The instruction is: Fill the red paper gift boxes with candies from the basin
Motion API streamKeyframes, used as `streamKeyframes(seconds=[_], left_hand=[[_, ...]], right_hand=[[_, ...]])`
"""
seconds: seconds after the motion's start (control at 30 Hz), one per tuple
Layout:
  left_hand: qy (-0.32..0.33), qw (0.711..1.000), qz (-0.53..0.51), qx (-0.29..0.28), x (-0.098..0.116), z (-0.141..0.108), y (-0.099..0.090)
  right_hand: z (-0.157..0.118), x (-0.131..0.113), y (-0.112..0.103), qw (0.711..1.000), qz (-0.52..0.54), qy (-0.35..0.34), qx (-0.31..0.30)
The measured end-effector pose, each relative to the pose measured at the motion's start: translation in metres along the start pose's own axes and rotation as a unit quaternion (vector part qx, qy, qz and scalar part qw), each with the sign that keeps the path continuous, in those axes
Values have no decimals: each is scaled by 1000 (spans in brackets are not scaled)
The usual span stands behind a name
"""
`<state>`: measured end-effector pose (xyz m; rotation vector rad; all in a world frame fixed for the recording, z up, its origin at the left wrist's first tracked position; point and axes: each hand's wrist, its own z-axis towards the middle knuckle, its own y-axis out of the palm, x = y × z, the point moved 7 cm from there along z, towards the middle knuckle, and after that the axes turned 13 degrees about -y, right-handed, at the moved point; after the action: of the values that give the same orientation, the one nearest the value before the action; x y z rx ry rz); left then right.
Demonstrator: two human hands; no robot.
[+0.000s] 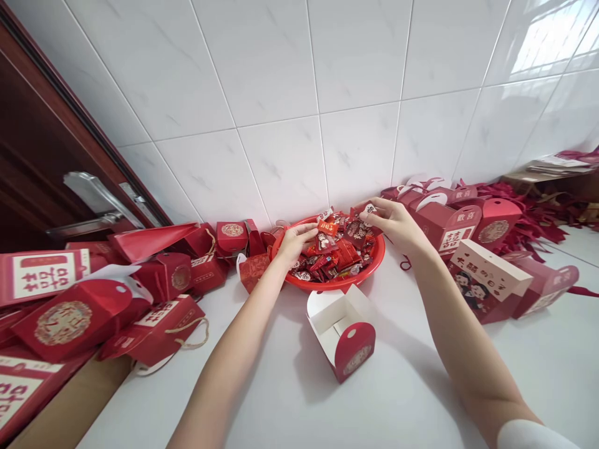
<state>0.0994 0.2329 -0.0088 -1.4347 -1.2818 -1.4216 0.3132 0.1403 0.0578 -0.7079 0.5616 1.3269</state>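
A white bench (262, 405) is meeting a tiled wall (281, 62) near a door (32, 137); the left hand (296, 243) is pinching an orange packet (328, 227), the right hand (395, 223) a maroon packet (369, 208).

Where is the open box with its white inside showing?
In the head view, the open box stands on the white table just right of centre, in front of the red basin.

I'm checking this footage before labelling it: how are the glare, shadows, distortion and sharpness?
Head view: glare on the upper-right wall tiles; head view: soft shadows on the white table beside the open box and right arm; head view: tile lines fan out and the door leans, probably wide-angle distortion; head view: small print on the wrapped packets mostly unreadable.
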Motion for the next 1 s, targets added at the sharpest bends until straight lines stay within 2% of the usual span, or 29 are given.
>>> streamKeyframes(seconds=[0.2, 0.37, 0.77, 0.9, 1.0], left_hand=[[38, 998, 44, 30, -3, 1, -4], [72, 992, 81, 63, 1, 0, -8], [81, 990, 100, 57, 1, 0, -6], [90, 982, 164, 39, -2, -2, -5], [57, 971, 234, 6, -12, -7, -4]], right_hand=[[0, 8, 5, 999, 17, 27, -10], [-1, 8, 8, 1000, 11, 24, -15], [-1, 5, 22, 998, 36, 29, -42], [-2, 4, 35, 995, 55, 49, -70], [-2, 5, 37, 995, 46, 43, -76]])
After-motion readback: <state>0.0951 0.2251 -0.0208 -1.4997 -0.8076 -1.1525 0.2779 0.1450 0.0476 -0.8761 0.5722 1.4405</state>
